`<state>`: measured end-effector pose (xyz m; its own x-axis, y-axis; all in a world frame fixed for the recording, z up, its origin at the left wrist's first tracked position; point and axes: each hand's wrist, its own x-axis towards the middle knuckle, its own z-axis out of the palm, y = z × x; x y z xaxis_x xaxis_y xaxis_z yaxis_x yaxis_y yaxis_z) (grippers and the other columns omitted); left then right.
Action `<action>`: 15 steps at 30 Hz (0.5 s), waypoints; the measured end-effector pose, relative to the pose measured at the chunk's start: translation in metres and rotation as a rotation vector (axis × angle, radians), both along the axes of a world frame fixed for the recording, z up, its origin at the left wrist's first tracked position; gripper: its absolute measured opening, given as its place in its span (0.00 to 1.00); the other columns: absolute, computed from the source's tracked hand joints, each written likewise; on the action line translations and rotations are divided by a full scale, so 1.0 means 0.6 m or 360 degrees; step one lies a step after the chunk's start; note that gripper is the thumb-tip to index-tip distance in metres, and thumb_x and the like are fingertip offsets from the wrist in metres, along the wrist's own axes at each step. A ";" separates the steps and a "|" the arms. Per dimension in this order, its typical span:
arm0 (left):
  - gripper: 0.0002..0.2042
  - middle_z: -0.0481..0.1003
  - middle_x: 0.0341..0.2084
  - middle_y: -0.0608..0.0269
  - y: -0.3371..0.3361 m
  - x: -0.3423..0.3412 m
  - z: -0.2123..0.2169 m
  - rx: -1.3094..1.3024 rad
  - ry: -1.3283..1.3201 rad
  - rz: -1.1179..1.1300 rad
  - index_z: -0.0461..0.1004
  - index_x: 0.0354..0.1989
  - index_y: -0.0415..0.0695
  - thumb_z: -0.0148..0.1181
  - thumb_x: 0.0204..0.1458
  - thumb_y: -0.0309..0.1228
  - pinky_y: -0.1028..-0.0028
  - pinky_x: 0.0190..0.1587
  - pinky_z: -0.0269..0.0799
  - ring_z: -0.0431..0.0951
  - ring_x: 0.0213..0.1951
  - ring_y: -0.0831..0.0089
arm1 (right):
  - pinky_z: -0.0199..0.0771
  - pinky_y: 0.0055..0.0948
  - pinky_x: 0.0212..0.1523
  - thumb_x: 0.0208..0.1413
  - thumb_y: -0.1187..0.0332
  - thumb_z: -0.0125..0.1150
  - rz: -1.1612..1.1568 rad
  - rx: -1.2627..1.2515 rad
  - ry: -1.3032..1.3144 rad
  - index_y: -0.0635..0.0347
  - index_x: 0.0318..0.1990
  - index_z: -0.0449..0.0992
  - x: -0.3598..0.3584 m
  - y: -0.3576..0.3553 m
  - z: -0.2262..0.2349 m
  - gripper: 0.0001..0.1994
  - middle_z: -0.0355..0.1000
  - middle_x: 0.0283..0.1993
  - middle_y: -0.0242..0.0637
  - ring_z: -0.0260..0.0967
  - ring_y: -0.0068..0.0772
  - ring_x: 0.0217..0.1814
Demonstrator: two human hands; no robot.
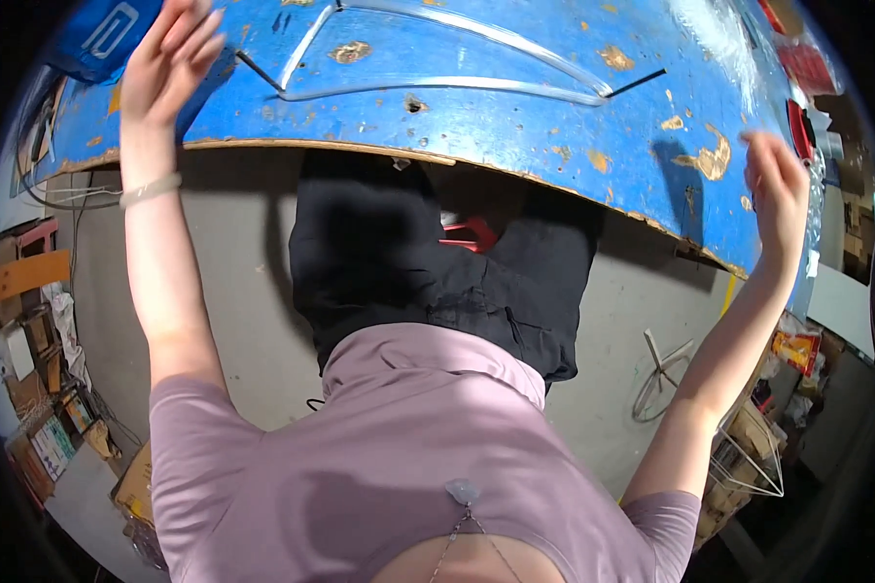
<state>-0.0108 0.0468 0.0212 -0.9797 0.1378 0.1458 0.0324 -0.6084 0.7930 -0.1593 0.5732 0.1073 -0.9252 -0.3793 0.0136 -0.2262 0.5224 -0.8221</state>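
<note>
My left hand (170, 68) is raised over the left part of the blue tabletop, open, with fingers apart and nothing visible in them. A four-sided frame of pale, shiny bars (447, 87) lies flat on the table between my hands. Short black rods (638, 83) stick out from its corners, and its far edge runs close to the top of the view. My right hand (780, 185) is above the table's right edge, apart from the frame. Its fingers are loosely bent and somewhat blurred, with nothing seen in them.
The blue tabletop (515, 126) is worn and chipped. A blue bag (92, 44) sits at the far left, clear plastic wrap (719, 49) at the far right. Cartons and clutter (53, 389) stand on the left; a wire frame (753, 462) is low on the right.
</note>
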 end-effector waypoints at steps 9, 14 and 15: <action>0.12 0.71 0.20 0.68 0.130 -0.066 0.034 -0.2431 0.0164 0.0790 0.71 0.36 0.37 0.54 0.47 0.33 0.77 0.24 0.64 0.67 0.20 0.77 | 0.42 0.15 0.16 0.48 0.56 0.58 -0.0375 0.0726 -0.0056 0.57 0.22 0.73 -0.114 0.023 -0.107 0.14 0.55 0.15 0.19 0.47 0.11 0.15; 0.11 0.71 0.21 0.70 0.116 -0.027 0.100 -0.2374 -0.0225 0.0762 0.72 0.35 0.36 0.58 0.44 0.29 0.81 0.27 0.63 0.66 0.24 0.83 | 0.44 0.17 0.18 0.48 0.58 0.58 -0.0297 0.1002 -0.0246 0.59 0.18 0.70 0.018 0.092 -0.083 0.15 0.55 0.14 0.20 0.47 0.12 0.18; 0.11 0.71 0.22 0.70 0.120 -0.019 0.111 -0.2416 -0.0051 0.1026 0.72 0.36 0.36 0.57 0.45 0.29 0.83 0.27 0.62 0.66 0.26 0.84 | 0.43 0.17 0.18 0.48 0.59 0.58 -0.0345 0.0929 -0.0312 0.60 0.18 0.71 0.053 0.103 -0.080 0.15 0.55 0.14 0.20 0.47 0.12 0.18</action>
